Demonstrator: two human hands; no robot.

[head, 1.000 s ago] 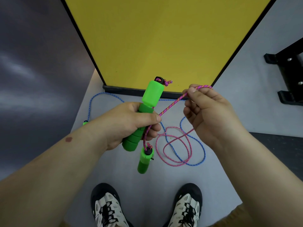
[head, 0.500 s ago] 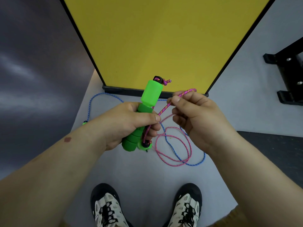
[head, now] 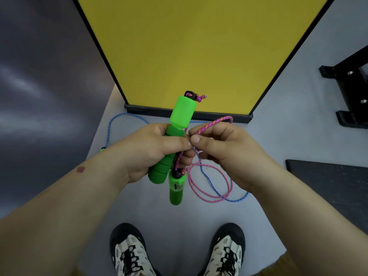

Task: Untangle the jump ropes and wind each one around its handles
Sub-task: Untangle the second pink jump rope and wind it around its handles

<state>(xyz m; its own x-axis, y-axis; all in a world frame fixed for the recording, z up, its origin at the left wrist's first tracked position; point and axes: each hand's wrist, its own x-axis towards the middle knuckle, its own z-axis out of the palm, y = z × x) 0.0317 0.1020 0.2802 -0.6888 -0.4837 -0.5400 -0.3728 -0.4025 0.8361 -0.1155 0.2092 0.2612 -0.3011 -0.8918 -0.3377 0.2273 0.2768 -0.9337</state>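
My left hand (head: 155, 150) grips a green jump-rope handle (head: 182, 113) that points up and away, with a knotted pink cord end at its black tip. A second green handle (head: 176, 190) hangs just below that fist on a short length of pink rope. My right hand (head: 221, 148) pinches the pink rope (head: 214, 122) right beside the left thumb, and a loop of it arches over the right fingers. More pink rope (head: 209, 196) lies in loops on the floor, crossed with a blue rope (head: 127, 115) that runs back to the left.
A yellow board (head: 199, 46) with a black base stands straight ahead on the grey floor (head: 159, 216). A black metal frame (head: 350, 92) sits at the right, a dark mat (head: 328, 186) below it. A small green handle end (head: 102, 150) of the blue rope lies left. My two shoes (head: 131, 255) are below.
My right hand has moved left along the pink rope until it meets my left thumb. The hanging handle swung up against my left hand, then dropped below it again.
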